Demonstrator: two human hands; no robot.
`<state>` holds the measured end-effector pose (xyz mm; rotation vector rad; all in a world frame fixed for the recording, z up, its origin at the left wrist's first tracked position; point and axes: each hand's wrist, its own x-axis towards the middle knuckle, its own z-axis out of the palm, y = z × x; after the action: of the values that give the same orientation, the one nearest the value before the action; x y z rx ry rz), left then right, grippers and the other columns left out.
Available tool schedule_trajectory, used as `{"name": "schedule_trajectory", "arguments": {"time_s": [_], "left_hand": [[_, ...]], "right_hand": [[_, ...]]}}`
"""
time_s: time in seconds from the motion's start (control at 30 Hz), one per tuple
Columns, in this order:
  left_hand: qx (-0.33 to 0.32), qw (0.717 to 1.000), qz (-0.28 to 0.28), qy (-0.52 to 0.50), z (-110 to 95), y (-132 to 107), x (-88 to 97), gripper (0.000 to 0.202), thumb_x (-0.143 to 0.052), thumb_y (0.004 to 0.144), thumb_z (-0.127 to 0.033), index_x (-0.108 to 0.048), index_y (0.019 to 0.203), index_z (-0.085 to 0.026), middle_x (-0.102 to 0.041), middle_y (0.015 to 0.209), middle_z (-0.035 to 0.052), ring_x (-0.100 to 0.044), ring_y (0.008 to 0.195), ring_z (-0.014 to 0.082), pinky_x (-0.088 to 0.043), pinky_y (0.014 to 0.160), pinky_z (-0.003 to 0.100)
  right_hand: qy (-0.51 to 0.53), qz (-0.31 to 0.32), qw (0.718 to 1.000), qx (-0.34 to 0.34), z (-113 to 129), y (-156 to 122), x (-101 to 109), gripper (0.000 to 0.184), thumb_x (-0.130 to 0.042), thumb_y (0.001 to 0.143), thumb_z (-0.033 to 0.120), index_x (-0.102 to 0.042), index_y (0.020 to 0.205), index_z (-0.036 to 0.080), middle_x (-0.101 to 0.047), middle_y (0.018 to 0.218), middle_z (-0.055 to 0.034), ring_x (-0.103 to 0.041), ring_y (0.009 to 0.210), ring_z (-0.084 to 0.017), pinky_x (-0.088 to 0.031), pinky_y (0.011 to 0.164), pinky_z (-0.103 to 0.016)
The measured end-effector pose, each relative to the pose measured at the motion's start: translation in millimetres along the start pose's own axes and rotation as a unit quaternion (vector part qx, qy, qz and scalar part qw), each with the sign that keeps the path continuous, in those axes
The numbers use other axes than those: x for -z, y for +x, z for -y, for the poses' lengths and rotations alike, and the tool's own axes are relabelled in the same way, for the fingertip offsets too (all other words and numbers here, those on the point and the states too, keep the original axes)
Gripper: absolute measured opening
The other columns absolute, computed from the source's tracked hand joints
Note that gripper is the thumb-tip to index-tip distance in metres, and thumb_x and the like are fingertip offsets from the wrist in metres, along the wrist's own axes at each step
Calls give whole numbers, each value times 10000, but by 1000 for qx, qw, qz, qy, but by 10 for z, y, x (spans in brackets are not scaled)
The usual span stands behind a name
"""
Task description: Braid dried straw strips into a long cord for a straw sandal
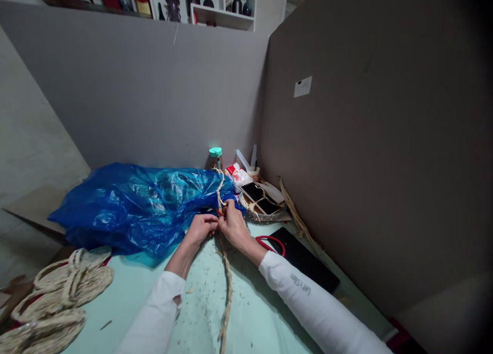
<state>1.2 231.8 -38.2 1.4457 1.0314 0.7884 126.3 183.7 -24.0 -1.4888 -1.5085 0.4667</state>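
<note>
A braided straw cord (228,287) runs up the table from the near edge, passes between my hands and continues beyond them over the edge of a blue plastic bag (127,205). My right hand (233,224) is closed on the cord, thumb and fingers pinched together. From the left, my left hand (203,228) meets it, its fingertips pinched close to the cord. A small red strip (220,212) shows on the braid at the fingertips. Whether the left fingers grip the strip or the braid is hidden.
Woven straw sandals (65,287) lie at the left. At the back right are a tray (265,218) with phones and straw, and a green-lidded jar (215,158). Red-handled scissors (283,247) rest by a black flat object (308,261). Grey partitions (173,87) enclose the table.
</note>
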Motion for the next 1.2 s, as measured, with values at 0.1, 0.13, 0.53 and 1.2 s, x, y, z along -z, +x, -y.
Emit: {"name": "schedule_trajectory", "arguments": {"time_s": [0.1, 0.13, 0.53, 1.2], "left_hand": [[-7, 998, -29, -50, -51, -8, 48, 207, -788, 639, -233, -666, 730, -93, -554, 507, -36, -452, 409, 57, -357, 421, 193], [-13, 997, -40, -68, -76, -12, 75, 249, -805, 588, -231, -679, 747, -88, -573, 523, -20, -465, 419, 61, -354, 421, 193], [-85, 975, -150, -138, -353, 158, 199, 231, -732, 603, -257, -586, 744, -145, -664, 686, 18, -539, 482, 72, -422, 413, 160], [-163, 951, -248, -86, -283, 638, 131, 52, -536, 763, -148, -496, 741, -173, -640, 679, 1, -626, 542, 111, -550, 600, 260]], "right_hand": [[1, 13, 1000, 3, -56, 34, 62, 363, -475, 701, 49, -481, 1047, 160, -675, 894, -68, -620, 806, -193, -441, 737, -284], [7, 20, 1000, 0, -75, 52, 91, 339, -477, 702, 39, -507, 1015, 165, -687, 891, -66, -634, 821, -189, -450, 750, -279], [124, 124, 983, -44, -87, 162, 129, 120, -465, 831, 159, -584, 810, 165, -695, 736, -24, -628, 636, -124, -472, 624, -218], [226, 221, 944, -93, -247, 146, -70, 285, -702, 647, 392, -608, 594, 129, -500, 517, 39, -414, 508, -75, -334, 512, -210]]}}
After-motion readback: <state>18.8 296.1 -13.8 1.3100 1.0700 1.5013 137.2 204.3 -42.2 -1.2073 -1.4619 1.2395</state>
